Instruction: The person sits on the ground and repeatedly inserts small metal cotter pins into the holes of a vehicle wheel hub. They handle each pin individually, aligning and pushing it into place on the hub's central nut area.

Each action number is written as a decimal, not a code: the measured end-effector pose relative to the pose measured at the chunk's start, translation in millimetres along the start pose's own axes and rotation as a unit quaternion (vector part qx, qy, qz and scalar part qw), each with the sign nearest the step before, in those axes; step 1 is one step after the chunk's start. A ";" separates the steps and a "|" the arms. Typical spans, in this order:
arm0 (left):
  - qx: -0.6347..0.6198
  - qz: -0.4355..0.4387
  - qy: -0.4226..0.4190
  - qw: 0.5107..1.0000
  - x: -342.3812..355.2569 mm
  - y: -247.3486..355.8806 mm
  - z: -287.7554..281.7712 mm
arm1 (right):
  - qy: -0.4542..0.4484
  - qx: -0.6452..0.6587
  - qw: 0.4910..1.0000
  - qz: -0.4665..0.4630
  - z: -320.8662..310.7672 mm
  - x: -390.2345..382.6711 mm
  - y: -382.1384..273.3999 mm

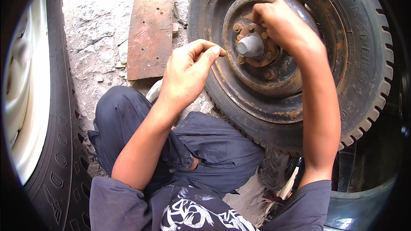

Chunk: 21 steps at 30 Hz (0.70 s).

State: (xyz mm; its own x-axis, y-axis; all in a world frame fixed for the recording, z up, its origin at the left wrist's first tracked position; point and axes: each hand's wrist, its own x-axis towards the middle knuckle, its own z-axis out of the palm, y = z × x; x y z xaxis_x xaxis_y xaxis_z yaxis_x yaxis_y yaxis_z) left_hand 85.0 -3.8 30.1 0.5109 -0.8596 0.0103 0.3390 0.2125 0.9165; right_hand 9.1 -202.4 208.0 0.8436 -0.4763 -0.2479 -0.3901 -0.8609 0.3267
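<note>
Nearest lies your dark shirt [192, 214], printed in white. Far right of it, a wheel [269, 86] with a rusted rim, black tyre [364, 55] and grey central hub [251, 45]. Your right hand [280, 21] curls beside the hub; whether it grips anything cannot be told. Your left hand [188, 70], thumb and forefinger closed in a pinch, hangs between the wheel and a reddish-brown plank [150, 34] at far left.
</note>
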 end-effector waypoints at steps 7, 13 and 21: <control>0.020 -0.011 -0.007 1.000 5.9 -7.7 -1.1 | 0.049 -0.020 0.997 -0.060 13.2 1.4 5.8; 0.016 -0.020 -0.024 0.999 -6.0 -7.3 -2.0 | 0.082 0.011 0.992 -0.094 8.7 -21.6 5.1; -0.021 -0.056 0.010 0.998 -4.8 -6.4 17.6 | 0.096 0.005 0.995 -0.036 23.1 -22.1 12.2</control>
State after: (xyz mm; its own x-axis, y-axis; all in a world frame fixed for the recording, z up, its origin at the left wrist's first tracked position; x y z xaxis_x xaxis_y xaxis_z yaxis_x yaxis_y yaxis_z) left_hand 66.5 -9.2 31.2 0.4842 -0.8693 -0.0997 0.4281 0.1359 0.8935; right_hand -22.8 -206.5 196.4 0.9242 -0.3710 -0.0904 -0.3287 -0.8936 0.3057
